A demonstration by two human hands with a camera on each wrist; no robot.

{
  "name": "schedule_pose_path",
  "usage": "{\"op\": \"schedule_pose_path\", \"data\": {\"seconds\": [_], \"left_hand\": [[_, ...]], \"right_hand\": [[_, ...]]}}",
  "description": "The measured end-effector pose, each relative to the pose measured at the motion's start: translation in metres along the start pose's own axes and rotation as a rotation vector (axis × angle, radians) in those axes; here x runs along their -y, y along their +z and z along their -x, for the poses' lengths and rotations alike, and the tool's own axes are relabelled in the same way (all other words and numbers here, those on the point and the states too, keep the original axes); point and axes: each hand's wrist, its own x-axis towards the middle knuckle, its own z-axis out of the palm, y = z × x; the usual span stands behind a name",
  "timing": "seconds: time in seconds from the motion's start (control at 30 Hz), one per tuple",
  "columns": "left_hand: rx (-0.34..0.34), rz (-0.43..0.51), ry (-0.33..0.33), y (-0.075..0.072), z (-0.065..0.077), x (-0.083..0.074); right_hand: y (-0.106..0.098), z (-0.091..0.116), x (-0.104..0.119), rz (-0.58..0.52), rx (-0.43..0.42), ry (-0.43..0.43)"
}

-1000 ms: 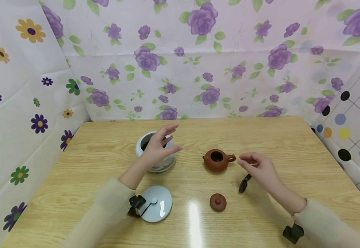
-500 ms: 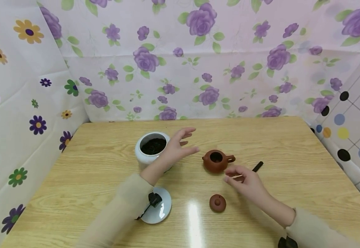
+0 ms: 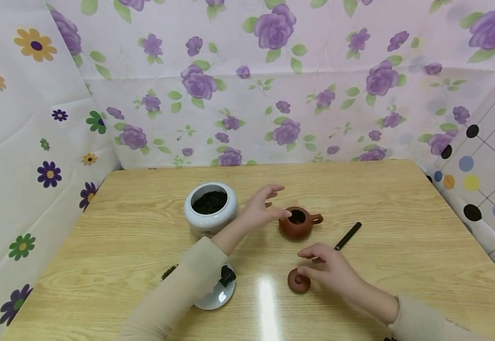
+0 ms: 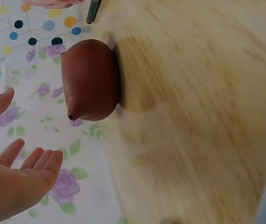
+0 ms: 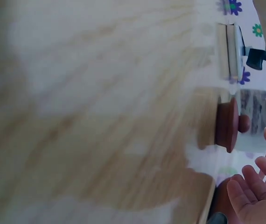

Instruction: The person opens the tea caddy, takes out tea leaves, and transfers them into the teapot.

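Note:
A reddish-brown clay teapot (image 3: pixel 297 230) stands uncovered on the table, its handle to the right. My left hand (image 3: pixel 261 210) is at its spout side, fingers spread and holding nothing; in the left wrist view a gap shows between this hand (image 4: pixel 18 186) and the teapot (image 4: pixel 91 81). The teapot's small round lid (image 3: pixel 298 282) lies knob up in front of it. Just above and right of that lid hovers my right hand (image 3: pixel 332 271), fingers loosely bent. The right wrist view shows the lid's knob (image 5: pixel 244 123) apart from the thumb and fingers.
A white jar (image 3: pixel 196 220) of dark tea leaves (image 3: pixel 210 202) stands at the left. Nearer, a white jar lid (image 3: pixel 218 303) is partly hidden under my left sleeve. A dark-handled tool (image 3: pixel 349 235) lies right of the teapot, its near end behind my right hand.
My left hand has moved right, from over the jar to the teapot's spout side. From beside the teapot handle, my right hand has come down and left to the small lid.

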Motion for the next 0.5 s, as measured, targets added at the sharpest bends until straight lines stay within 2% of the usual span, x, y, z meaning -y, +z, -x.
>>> {"op": "schedule_pose_path", "data": {"seconds": [0.23, 0.37, 0.5], "left_hand": [[0.066, -0.003, -0.061, 0.011, -0.005, 0.008], [0.106, -0.003, -0.075, 0.015, -0.008, 0.011], [0.156, -0.043, -0.095, 0.019, -0.009, 0.014]], "right_hand": [[0.004, 0.004, -0.002, 0.042, 0.047, -0.045], [0.007, 0.006, -0.004, 0.059, 0.081, -0.036], [0.010, 0.008, -0.006, 0.071, 0.111, -0.037]]}}
